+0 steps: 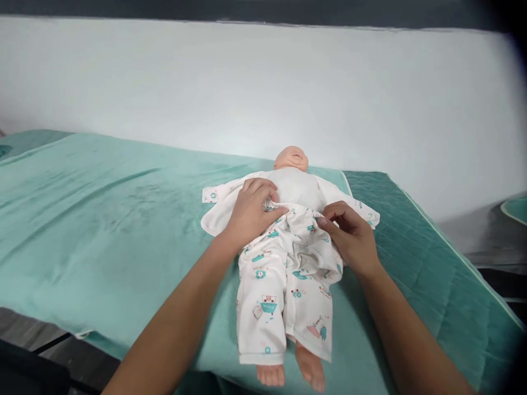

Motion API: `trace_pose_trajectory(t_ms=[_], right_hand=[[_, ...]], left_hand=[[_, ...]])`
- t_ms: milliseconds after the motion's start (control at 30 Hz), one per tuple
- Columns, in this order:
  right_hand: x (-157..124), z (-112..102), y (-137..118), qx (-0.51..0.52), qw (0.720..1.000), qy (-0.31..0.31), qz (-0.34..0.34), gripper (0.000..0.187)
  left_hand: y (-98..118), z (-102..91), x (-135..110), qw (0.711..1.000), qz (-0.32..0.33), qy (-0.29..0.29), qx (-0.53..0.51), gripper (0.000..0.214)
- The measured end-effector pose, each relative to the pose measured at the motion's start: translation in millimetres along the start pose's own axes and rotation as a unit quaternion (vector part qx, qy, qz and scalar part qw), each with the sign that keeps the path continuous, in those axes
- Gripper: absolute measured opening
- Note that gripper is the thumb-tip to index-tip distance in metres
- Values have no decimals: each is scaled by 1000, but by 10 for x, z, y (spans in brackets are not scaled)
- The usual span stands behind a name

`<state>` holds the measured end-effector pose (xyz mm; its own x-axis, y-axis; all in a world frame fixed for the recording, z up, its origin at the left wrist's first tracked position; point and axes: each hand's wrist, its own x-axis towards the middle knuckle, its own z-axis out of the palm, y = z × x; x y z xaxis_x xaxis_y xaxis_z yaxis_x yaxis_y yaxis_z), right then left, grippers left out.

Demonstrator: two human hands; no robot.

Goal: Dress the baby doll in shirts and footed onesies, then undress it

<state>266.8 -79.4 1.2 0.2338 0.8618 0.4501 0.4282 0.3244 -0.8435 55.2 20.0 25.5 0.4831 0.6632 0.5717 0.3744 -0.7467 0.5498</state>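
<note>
A baby doll (pixel 291 158) lies on its back, head toward the wall and bare feet toward me. It wears white pants (pixel 263 285) printed with teal pictures, and a white long-sleeved top (pixel 222 211) spreads out around its body. At the left side of the elastic waistband, my left hand (pixel 257 206) pinches the fabric between thumb and fingers. My right hand (pixel 349 233) grips the waistband's other side, its fingers curled and thumb pressed on the cloth. The pants cover both legs down to the ankles.
A smooth teal sheet (pixel 102 219) covers the surface beneath the doll. On the right lies a darker quilted teal pad (pixel 428 263). A white wall (pixel 206 82) rises behind. A black object (pixel 33 362) stands at the lower left.
</note>
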Motion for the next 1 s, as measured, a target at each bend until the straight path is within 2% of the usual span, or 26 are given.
trace_pose_trajectory(t_ms=[100, 267, 367, 467, 600, 833, 1000], right_hand=[[-14, -17, -1, 24, 998, -22, 46, 22], [-19, -51, 1, 82, 993, -8, 88, 19], [2, -68, 31, 53, 993, 10, 102, 20], [30, -66, 62, 3, 994, -11, 111, 24], [36, -65, 64, -48, 992, -52, 107, 31], [-9, -227, 60, -22, 978, -172, 112, 36], [-13, -333, 46, 11, 963, -234, 134, 40]], left_hand=[[17, 17, -38, 998, -49, 36, -9, 12], [-53, 30, -77, 970, -173, 153, -78, 11], [-156, 45, -93, 951, -211, 188, -123, 13], [-255, 64, -103, 940, -232, 208, -136, 14], [-358, 84, -93, 939, -246, 185, -153, 17], [-507, 95, -99, 942, -271, 56, -188, 24], [-540, 102, -110, 945, -264, 37, -190, 28]])
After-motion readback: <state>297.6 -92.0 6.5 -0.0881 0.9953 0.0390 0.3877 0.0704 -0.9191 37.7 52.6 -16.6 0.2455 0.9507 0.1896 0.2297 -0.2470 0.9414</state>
